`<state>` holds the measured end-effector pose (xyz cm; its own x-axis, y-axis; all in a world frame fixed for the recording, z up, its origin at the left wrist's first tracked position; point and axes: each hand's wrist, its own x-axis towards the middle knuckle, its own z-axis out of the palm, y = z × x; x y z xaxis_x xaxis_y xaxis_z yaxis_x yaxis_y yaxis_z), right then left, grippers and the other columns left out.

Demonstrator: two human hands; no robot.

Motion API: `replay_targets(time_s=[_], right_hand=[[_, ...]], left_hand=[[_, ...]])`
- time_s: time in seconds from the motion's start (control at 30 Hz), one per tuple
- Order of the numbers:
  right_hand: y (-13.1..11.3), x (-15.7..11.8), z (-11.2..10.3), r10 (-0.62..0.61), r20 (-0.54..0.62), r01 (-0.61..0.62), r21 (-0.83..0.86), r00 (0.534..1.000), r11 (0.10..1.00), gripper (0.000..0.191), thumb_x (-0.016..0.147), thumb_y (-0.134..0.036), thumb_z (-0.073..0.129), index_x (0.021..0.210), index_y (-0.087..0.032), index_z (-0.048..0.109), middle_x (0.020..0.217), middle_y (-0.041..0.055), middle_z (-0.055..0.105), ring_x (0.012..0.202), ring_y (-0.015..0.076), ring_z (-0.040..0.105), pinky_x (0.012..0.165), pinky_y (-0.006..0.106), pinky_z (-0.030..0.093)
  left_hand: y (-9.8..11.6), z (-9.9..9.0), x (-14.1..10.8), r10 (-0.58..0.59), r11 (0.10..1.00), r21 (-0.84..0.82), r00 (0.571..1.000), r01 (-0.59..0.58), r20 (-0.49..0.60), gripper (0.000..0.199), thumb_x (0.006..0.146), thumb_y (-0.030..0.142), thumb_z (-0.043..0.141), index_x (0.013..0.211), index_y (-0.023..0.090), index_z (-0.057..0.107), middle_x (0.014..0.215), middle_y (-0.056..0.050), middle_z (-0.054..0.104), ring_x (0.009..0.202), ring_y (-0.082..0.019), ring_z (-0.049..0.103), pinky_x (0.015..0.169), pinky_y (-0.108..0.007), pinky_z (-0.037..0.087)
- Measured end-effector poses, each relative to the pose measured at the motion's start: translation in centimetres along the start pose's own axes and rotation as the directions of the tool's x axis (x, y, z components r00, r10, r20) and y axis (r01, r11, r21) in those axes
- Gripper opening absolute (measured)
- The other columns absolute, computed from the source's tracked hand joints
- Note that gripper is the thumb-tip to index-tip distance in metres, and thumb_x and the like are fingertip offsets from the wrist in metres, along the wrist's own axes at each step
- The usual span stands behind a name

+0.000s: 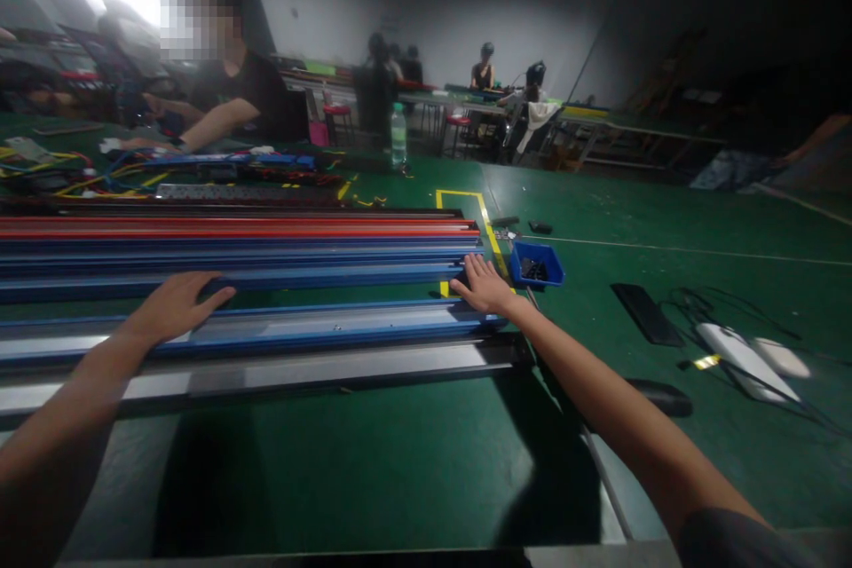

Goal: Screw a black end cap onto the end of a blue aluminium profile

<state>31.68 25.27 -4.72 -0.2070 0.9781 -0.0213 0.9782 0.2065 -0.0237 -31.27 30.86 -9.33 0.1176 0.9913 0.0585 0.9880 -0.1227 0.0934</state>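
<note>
Several long metal profiles lie side by side across the green table. My left hand (174, 309) reaches over them with fingers stretched out, at the near edge of a blue profile (346, 276). My right hand (485, 286) is spread, palm down, at the right end of that same blue profile. Nearer to me lie a blue-edged silver profile (373, 319) and a dark-edged silver profile (373, 362), both passing under my arms or hands. Red profiles (333, 226) lie on the far side of the row. Contact under my palms is hidden.
A blue bin (536, 264) of small dark parts stands right of my right hand. Beyond are a black flat object (645, 314), a white device (745, 361) and cables. A bottle (398, 138) stands at the back. Across the table, a person (230, 98) sits near wires.
</note>
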Motion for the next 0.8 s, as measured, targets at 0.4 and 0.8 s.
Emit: replay_targets(time_s=[0.4, 0.8], right_hand=[[-1.7, -2.3, -1.7, 0.019, -0.056, -0.024, -0.079, 0.998, 0.997, 0.059, 0.114, -0.043, 0.033, 0.150, -0.001, 0.055, 0.155, 0.0256, 0.055, 0.147, 0.0338, 0.051, 0.124, 0.042, 0.035], [-2.5, -3.8, -3.3, 0.046, 0.001, -0.046, -0.157, 0.999, 0.987, 0.054, 0.115, -0.039, 0.034, 0.105, -0.013, 0.081, 0.104, 0.0215, 0.081, 0.102, 0.0317, 0.079, 0.087, 0.038, 0.059]], left_hand=[[0.5, -1.5, -1.7, -0.170, 0.985, 0.015, 0.985, 0.170, 0.009, 0.085, 0.090, 0.073, 0.029, 0.119, 0.010, 0.079, 0.124, -0.022, 0.076, 0.115, -0.039, 0.069, 0.098, -0.050, 0.055], [1.3, -2.4, -2.2, -0.293, 0.953, 0.091, 0.956, 0.290, 0.018, 0.089, 0.087, 0.073, 0.028, 0.115, 0.009, 0.082, 0.105, -0.024, 0.080, 0.090, -0.039, 0.073, 0.082, -0.050, 0.059]])
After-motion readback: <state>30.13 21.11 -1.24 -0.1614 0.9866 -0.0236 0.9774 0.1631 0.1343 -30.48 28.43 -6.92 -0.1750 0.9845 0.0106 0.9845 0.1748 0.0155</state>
